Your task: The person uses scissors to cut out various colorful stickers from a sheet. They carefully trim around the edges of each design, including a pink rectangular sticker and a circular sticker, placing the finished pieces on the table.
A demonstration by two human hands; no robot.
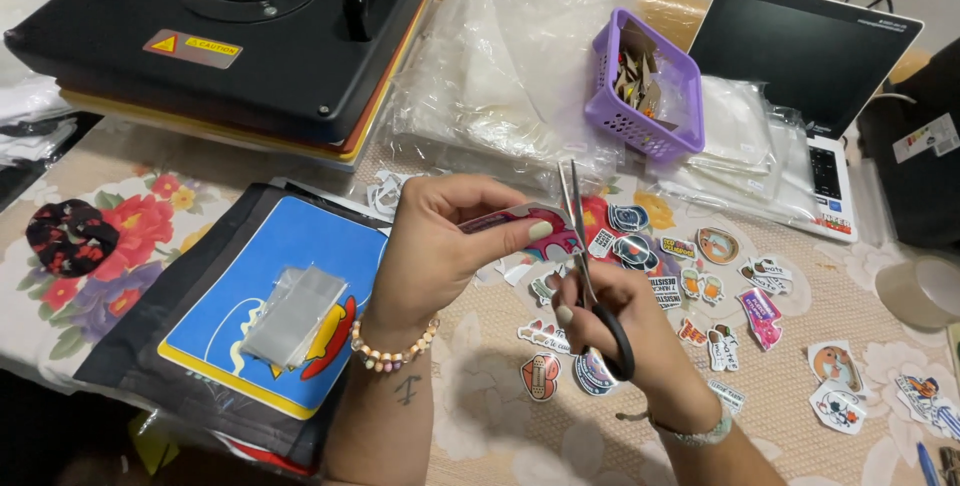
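Pinching a glossy sticker sheet above the floral tablecloth, left hand, black-handled scissors gripped by right hand, die-cut stickers scattered beyond, purple plastic basket behind, heat press at rear.

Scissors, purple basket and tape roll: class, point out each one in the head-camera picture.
Scissors (578, 208), head view, on the metal blades above the right hand.
Purple basket (640, 126), head view, on its slotted front wall.
Tape roll (915, 294), head view, on its clear outer band.
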